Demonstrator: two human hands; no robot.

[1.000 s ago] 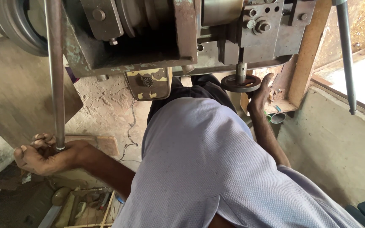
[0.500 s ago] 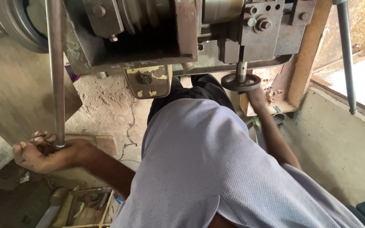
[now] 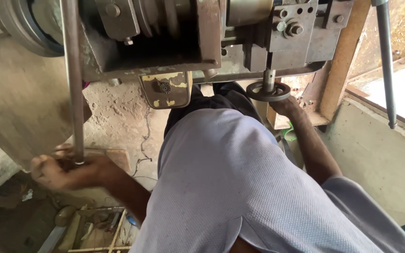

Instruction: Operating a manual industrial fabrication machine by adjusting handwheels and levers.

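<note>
Honestly, risks as I see them:
left hand (image 3: pixel 64 169): fingers clamped on the bottom end of the long grey steel lever rod (image 3: pixel 72 79); could slip off.
right hand (image 3: pixel 284 105): under the small dark round handwheel (image 3: pixel 268 91), grip can't tell; pinch risk against the rusty machine body (image 3: pixel 174 37).

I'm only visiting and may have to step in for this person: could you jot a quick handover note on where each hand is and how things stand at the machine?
Left hand: closed around the lower end of the long metal lever rod, which hangs down on the left of the machine.
Right hand: up at the small round handwheel under the machine's right side, touching its rim from below; the grip itself is partly hidden.
Nearby: loose tools lie on the floor below the left hand.
Done and left: both hands are on the controls; the pictures do not show what the machine is working on.
</note>
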